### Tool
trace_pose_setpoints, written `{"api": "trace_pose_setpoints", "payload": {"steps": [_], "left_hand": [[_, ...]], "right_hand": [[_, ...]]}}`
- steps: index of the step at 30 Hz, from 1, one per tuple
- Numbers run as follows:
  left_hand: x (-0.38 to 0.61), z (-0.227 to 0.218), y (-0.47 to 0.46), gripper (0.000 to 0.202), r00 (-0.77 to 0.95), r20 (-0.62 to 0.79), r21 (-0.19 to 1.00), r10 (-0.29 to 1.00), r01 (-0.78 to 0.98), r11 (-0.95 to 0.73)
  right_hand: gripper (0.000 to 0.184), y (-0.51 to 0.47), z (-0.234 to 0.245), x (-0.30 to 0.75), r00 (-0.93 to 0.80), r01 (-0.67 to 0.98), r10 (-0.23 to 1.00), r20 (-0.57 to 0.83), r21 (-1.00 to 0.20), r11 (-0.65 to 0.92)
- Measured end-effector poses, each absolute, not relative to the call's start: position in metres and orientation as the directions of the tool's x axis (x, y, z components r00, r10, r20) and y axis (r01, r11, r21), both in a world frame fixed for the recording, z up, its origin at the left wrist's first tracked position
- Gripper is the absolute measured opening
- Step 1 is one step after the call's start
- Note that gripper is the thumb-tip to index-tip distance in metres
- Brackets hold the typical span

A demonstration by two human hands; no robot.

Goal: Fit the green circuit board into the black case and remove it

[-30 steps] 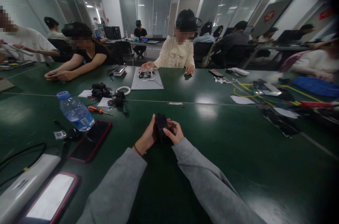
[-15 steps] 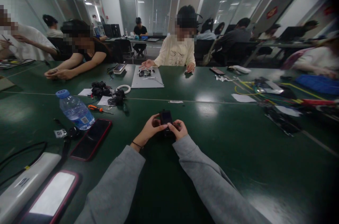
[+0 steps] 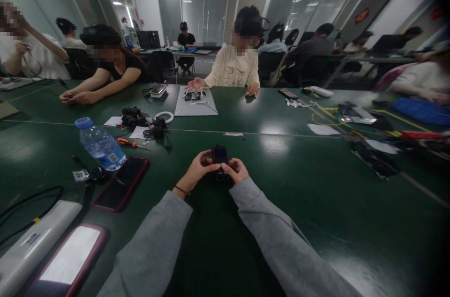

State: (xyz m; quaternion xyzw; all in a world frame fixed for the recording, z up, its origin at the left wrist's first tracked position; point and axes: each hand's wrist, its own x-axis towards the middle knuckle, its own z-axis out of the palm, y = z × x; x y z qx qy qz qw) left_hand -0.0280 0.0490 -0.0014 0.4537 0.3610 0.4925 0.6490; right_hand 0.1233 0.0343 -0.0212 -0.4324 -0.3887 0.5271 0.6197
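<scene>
Between my two hands is a small black handheld device with a dark screen (image 3: pixel 220 153), held just above or on the green table; which of the two I cannot tell. My left hand (image 3: pixel 197 170) grips its left side, thumb laid across the front below the screen. On the opposite side my right hand (image 3: pixel 239 171) has its fingers curled round the edge, with the thumb also on the front. The two thumb tips nearly meet there. Fingers behind the device are partly hidden.
Left of my arms lie a water bottle (image 3: pixel 100 147), an orange screwdriver (image 3: pixel 127 142), a dark phone (image 3: pixel 122 184), a lit phone (image 3: pixel 72 252) and a white power bank-like case (image 3: pixel 42 241). Black cable bundles (image 3: pixel 154 128) sit farther back. Co-workers sit across the table (image 3: pixel 302 184).
My left thumb has slid slightly left on the device's front; the grip of both hands stays. At the far left, a co-worker has raised an arm.
</scene>
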Motion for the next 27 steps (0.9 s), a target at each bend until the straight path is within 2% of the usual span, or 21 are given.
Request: {"api": "trace_pose_setpoints", "payload": {"steps": [16,27], "left_hand": [[-0.0274,0.0014,0.048,0.064,0.239,-0.018,0.929,0.971,-0.356,0.105],[-0.0273,-0.0003,0.048,0.061,0.247,-0.025,0.928,0.969,-0.354,0.114]], "right_hand": [[0.059,0.0343,-0.0232,0.1243,0.061,-0.332,0.998,-0.024,-0.943,-0.003],[0.055,0.0349,-0.0246,0.1257,0.082,-0.328,0.996,-0.024,-0.945,0.004]]}}
